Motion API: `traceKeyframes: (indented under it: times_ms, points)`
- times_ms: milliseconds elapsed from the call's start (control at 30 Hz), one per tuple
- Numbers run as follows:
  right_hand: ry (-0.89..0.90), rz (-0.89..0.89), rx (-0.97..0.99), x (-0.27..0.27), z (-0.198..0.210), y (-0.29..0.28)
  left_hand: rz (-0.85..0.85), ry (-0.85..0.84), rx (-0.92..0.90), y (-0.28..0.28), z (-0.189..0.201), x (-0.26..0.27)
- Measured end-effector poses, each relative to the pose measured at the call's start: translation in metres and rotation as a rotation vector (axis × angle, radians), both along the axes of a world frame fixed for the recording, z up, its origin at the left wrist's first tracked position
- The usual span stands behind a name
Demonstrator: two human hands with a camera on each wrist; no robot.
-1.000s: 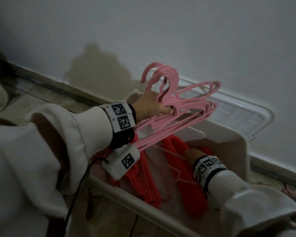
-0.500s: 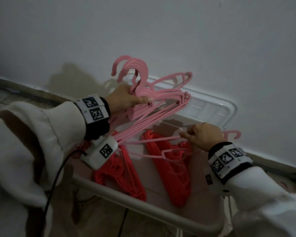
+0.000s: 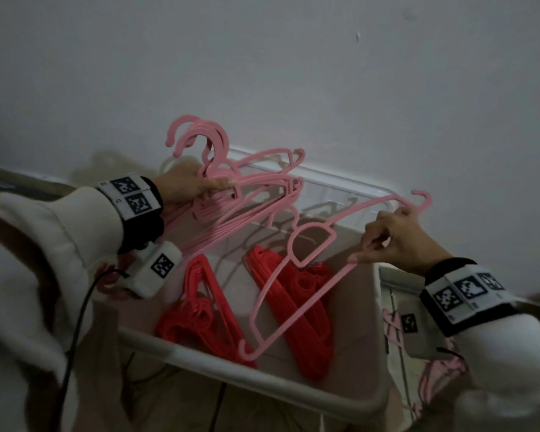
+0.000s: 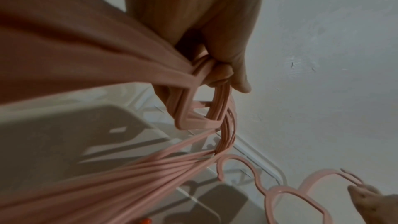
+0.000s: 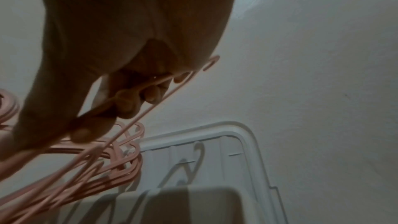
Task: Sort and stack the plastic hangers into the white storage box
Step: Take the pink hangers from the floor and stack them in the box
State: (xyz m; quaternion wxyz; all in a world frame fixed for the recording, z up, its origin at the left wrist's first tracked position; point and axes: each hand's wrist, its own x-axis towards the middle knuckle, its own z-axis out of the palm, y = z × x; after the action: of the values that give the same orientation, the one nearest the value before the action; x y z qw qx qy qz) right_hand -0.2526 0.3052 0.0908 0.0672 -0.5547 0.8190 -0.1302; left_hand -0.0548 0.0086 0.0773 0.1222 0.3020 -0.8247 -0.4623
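Observation:
My left hand [image 3: 194, 185] grips a bundle of several pink hangers [image 3: 247, 194] near their hooks, above the far left of the white storage box [image 3: 262, 378]. The same bundle [image 4: 200, 111] fills the left wrist view, with fingers curled round it. My right hand [image 3: 393, 241] pinches one end of a single pink hanger [image 3: 296, 275], which hangs slanted over the box. In the right wrist view the fingers [image 5: 129, 101] close on its thin bar [image 5: 159, 98]. Two stacks of red hangers [image 3: 296, 310] lie in the box.
The box's clear lid [image 3: 334, 194] leans against the white wall [image 3: 293, 73] behind it. More pink hangers [image 3: 430, 378] lie on the floor right of the box. A black cable [image 3: 75, 335] hangs from my left wrist.
My right hand has come up out of the box and moved right, carrying one pink hanger clear of the red stacks. The left hand keeps holding the bundle.

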Motion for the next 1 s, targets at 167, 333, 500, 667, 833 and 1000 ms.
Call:
traceKeyframes:
  times_ms: [167, 333, 500, 667, 833, 1000]
  points:
    - [0.021, -0.008, -0.033, -0.007, -0.004, 0.005, 0.035, 0.022, 0.012, -0.007, 0.002, 0.005]
    - [-0.179, 0.029, -0.356, 0.0, -0.003, -0.003, 0.017, -0.025, 0.073, 0.003, 0.002, 0.003]
    - [-0.155, 0.093, -0.456, 0.019, -0.008, -0.025, -0.089, 0.035, 0.287, 0.022, 0.002, 0.0]
    - [-0.092, 0.114, -0.423, 0.041, -0.036, -0.055, -0.245, 0.092, 0.45, 0.044, 0.009, -0.003]
    - [-0.137, 0.191, -0.32, 0.038, -0.05, -0.071, -0.34, 0.011, 0.375, 0.051, 0.014, 0.003]
    - [0.063, 0.087, -0.433, 0.042, -0.036, -0.08, -0.247, -0.048, 0.157, 0.048, 0.011, 0.001]
